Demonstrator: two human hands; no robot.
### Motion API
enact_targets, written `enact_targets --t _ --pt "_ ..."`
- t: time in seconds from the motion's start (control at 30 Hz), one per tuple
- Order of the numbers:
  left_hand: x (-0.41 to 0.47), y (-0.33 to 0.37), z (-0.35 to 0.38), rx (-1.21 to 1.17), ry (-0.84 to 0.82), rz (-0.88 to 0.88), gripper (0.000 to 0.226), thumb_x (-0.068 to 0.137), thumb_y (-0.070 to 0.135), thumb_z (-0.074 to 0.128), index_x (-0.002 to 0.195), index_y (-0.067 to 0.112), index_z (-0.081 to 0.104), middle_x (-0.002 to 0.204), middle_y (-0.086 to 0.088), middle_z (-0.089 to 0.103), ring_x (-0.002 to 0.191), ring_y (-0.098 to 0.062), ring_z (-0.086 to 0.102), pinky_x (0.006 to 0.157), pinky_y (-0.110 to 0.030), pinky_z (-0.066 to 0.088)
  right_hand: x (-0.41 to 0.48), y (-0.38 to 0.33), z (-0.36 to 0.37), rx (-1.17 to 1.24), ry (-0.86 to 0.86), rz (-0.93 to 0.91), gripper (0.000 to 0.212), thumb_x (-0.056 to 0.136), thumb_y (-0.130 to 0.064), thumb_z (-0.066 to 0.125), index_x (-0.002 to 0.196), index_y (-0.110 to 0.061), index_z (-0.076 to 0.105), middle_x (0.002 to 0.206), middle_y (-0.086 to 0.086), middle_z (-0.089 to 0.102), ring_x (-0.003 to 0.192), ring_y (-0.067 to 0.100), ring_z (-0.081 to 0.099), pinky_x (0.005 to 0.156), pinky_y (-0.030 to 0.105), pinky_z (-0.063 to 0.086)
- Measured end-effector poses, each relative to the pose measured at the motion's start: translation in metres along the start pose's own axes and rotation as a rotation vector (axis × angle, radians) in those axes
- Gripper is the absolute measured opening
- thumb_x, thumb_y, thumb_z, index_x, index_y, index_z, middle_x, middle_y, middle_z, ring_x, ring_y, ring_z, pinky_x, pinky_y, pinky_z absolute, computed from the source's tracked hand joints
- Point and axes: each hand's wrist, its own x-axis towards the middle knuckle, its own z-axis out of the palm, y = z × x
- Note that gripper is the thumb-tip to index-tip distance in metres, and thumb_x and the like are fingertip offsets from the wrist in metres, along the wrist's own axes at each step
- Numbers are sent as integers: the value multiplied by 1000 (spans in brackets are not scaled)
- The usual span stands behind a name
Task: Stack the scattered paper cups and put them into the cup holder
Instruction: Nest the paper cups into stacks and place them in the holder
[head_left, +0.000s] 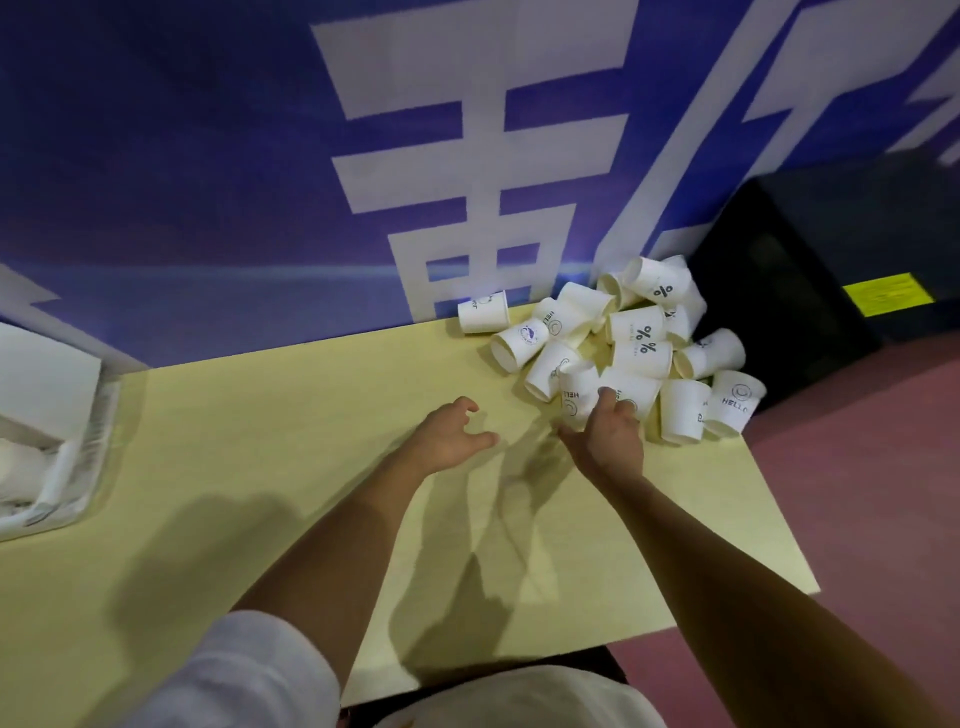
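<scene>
Several white paper cups (639, 332) lie in a loose pile at the far right corner of the pale yellow table (291, 426), some on their sides, some upside down. My right hand (605, 439) reaches into the near edge of the pile and grips a white cup marked HELLO (574, 395). My left hand (452, 436) hovers just left of it above the table, fingers loosely curled and holding nothing. At the far left edge sits a clear plastic cup holder (67, 467) with white cups inside.
A blue wall with large white characters (467, 156) stands right behind the table. A black box (810, 280) sits on the reddish floor beyond the table's right end. One cup (483, 312) stands apart, upside down by the wall.
</scene>
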Motion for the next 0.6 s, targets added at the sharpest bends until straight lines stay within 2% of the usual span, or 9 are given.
enact_targets --t 0.13,0.33,0.47,0.6 --pt "32 32 22 40 -9 19 69 85 44 73 142 17 44 142 -9 51 126 -22 53 99 -30 43 30 16 -3 -14 69 -27 62 82 -41 70 124 -4 46 109 22 56 99 43 56 79 45 46" --pt "74 60 52 67 126 11 69 85 41 68 142 14 39 138 -12 51 128 -32 47 104 -41 42 63 11 2 14 16 -74 74 88 -48 63 143 -9 33 130 15 54 116 37 50 91 47 44" --pt "91 71 65 -40 189 -36 61 89 40 65 138 12 41 137 -13 52 128 -35 47 104 -42 41 73 14 9 -5 -6 -92 68 90 -49 60 140 -12 33 126 13 58 114 36 51 91 47 43" --pt "104 74 69 -55 201 -38 60 86 39 69 133 14 42 129 -11 59 120 -34 55 98 -46 47 78 20 10 45 -24 -110 63 91 -51 59 136 -13 37 122 11 61 112 34 54 90 46 44"
